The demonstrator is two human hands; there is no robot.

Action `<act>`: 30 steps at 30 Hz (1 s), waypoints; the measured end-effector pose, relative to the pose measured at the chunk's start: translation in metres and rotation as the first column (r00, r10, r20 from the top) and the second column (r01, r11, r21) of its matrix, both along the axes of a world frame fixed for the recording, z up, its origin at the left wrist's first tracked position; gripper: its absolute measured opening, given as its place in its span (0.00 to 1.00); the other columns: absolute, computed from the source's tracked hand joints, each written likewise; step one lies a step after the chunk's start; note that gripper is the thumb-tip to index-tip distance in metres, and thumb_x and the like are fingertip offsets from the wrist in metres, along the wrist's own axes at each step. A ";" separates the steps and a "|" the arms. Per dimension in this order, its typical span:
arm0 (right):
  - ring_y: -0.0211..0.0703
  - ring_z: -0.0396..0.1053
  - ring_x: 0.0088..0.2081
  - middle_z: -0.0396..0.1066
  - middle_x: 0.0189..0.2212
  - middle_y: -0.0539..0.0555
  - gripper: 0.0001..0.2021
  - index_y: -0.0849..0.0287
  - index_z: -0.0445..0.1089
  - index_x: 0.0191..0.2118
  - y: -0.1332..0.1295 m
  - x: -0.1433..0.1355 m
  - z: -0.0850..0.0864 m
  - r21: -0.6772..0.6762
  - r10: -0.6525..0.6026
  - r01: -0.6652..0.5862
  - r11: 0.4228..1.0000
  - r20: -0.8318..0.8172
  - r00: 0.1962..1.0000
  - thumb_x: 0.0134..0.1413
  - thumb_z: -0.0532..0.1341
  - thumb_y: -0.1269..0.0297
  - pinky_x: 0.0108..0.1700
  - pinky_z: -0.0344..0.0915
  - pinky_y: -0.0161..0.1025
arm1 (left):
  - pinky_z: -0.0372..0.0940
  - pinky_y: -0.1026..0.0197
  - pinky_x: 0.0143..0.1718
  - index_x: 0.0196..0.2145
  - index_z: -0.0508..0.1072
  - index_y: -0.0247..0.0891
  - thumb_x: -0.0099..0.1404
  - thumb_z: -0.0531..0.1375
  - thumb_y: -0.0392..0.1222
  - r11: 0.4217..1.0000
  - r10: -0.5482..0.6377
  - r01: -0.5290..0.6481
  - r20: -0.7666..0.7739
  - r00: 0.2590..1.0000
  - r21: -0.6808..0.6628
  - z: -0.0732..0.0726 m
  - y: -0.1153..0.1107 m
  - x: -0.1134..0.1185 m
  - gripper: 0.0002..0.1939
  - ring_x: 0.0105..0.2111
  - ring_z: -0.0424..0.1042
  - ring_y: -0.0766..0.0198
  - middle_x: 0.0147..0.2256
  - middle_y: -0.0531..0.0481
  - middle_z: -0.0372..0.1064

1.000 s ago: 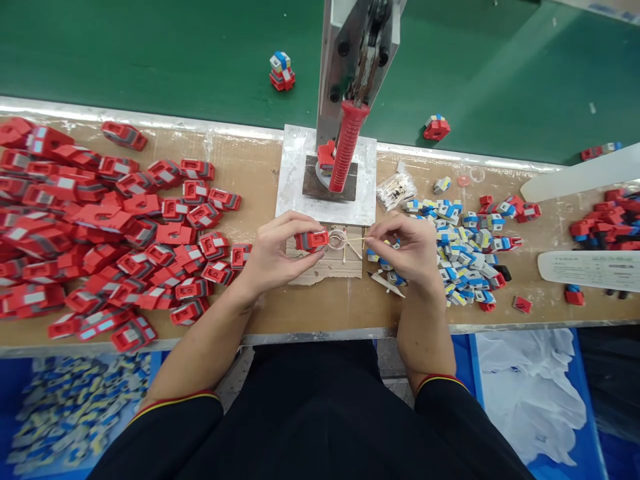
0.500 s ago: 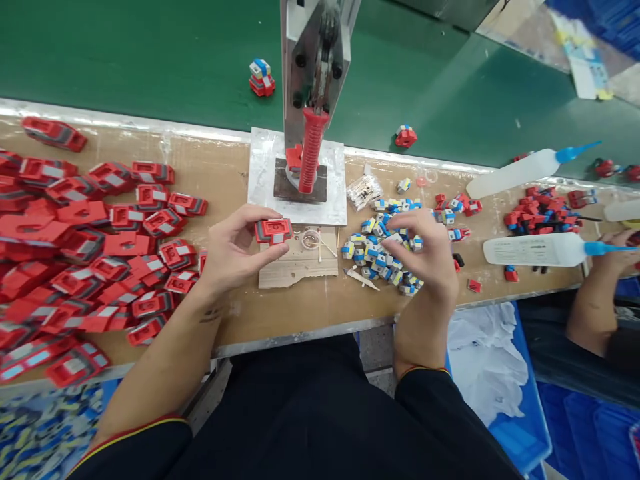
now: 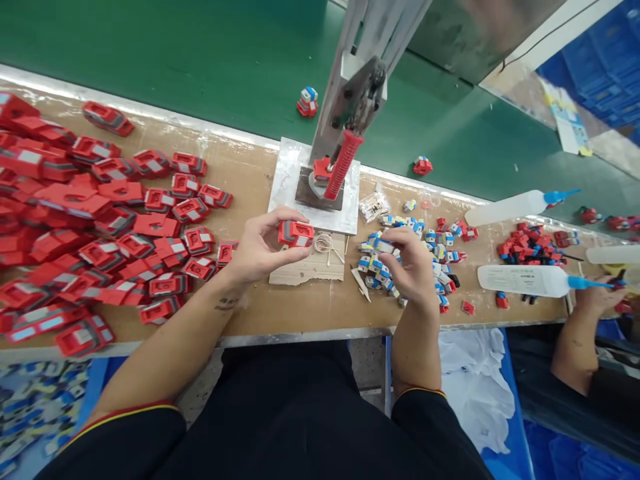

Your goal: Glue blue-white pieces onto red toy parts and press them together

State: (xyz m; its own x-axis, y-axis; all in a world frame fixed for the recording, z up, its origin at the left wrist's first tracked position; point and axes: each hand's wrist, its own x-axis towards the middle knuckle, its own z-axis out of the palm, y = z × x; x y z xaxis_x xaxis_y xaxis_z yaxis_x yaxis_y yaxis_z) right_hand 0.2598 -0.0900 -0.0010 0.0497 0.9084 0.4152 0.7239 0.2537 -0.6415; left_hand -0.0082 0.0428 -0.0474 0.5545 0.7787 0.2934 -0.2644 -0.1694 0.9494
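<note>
While the left hand (image 3: 260, 248) pinched a flat red plastic housing with a grey stripe (image 3: 296, 233) between thumb and fingertips, the right hand (image 3: 411, 268) lay fingers-down on the heap of small blue, white and yellow plastic blocks (image 3: 400, 257), curled as if closing on one of them; whether it already had hold of a block could not be told. The red housing was lifted just above the bench (image 3: 310, 307), its long axis running left to right, its free end pointing toward the right hand. The two hands were near each other but apart, with a scrap of pale cardboard (image 3: 310, 267) between them, and on it a small coil of thin wire and a few wooden sticks (image 3: 326, 244). The heap of blocks lay directly under and beyond the right hand, so that hand was much the nearer to it. Just behind the left hand stood the metal hand press with a red ribbed handle (image 3: 341, 167) on its plate. Far to the left spread a large pile of red housings (image 3: 100, 227). At the right edge another person's hand (image 3: 597, 297) held a white squeeze bottle with a blue nozzle (image 3: 530, 280).
</note>
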 end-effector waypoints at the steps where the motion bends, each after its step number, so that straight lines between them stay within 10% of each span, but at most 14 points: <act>1: 0.50 0.77 0.48 0.78 0.44 0.57 0.09 0.50 0.73 0.49 0.003 -0.005 0.005 0.082 -0.006 0.016 0.997 -0.128 0.992 0.68 0.65 0.55 0.49 0.75 0.48 | 0.78 0.57 0.40 0.44 0.79 0.40 0.58 0.77 0.54 0.999 -0.026 0.026 0.019 0.999 -0.023 0.001 -0.001 0.001 0.23 0.39 0.82 0.57 0.43 0.43 0.79; 8: 0.42 0.79 0.38 0.81 0.38 0.51 0.12 0.51 0.69 0.41 0.040 -0.061 0.011 0.256 0.242 -0.121 0.959 -0.523 0.817 0.64 0.70 0.53 0.39 0.75 0.40 | 0.77 0.63 0.41 0.48 0.73 0.38 0.53 0.80 0.44 0.960 -0.185 0.216 0.174 0.967 -0.180 0.004 -0.010 0.006 0.30 0.40 0.83 0.59 0.44 0.44 0.81; 16: 0.40 0.72 0.30 0.74 0.30 0.50 0.24 0.53 0.76 0.41 0.038 -0.069 -0.018 0.260 0.142 -0.025 0.965 -0.438 0.888 0.52 0.73 0.36 0.29 0.68 0.38 | 0.78 0.63 0.43 0.47 0.73 0.38 0.56 0.80 0.41 0.969 -0.208 0.228 0.191 0.959 -0.091 -0.001 -0.008 0.008 0.26 0.42 0.84 0.60 0.44 0.43 0.82; 20: 0.33 0.59 0.19 0.68 0.23 0.44 0.21 0.53 0.71 0.40 0.031 -0.087 -0.016 0.156 0.000 0.092 0.983 -0.508 0.861 0.61 0.68 0.39 0.20 0.55 0.34 | 0.79 0.60 0.48 0.49 0.73 0.39 0.61 0.77 0.39 0.989 -0.043 0.019 0.163 0.986 0.144 -0.008 -0.015 0.012 0.23 0.47 0.83 0.59 0.48 0.42 0.81; 25: 0.31 0.52 0.16 0.59 0.16 0.41 0.23 0.54 0.64 0.29 0.031 -0.108 -0.010 0.049 -0.202 0.271 0.961 -0.542 0.816 0.65 0.64 0.41 0.19 0.47 0.33 | 0.79 0.52 0.54 0.51 0.72 0.42 0.64 0.72 0.30 0.737 0.203 -0.272 0.182 0.962 0.619 -0.013 -0.024 0.018 0.21 0.53 0.81 0.58 0.50 0.45 0.80; 30: 0.30 0.51 0.16 0.57 0.15 0.41 0.27 0.54 0.61 0.26 0.034 -0.111 -0.008 -0.034 -0.226 0.250 0.968 -0.552 0.802 0.65 0.62 0.38 0.19 0.46 0.33 | 0.82 0.52 0.48 0.45 0.71 0.44 0.65 0.70 0.31 0.540 0.331 -0.375 0.219 0.918 0.753 -0.016 -0.030 0.021 0.16 0.53 0.80 0.56 0.48 0.48 0.80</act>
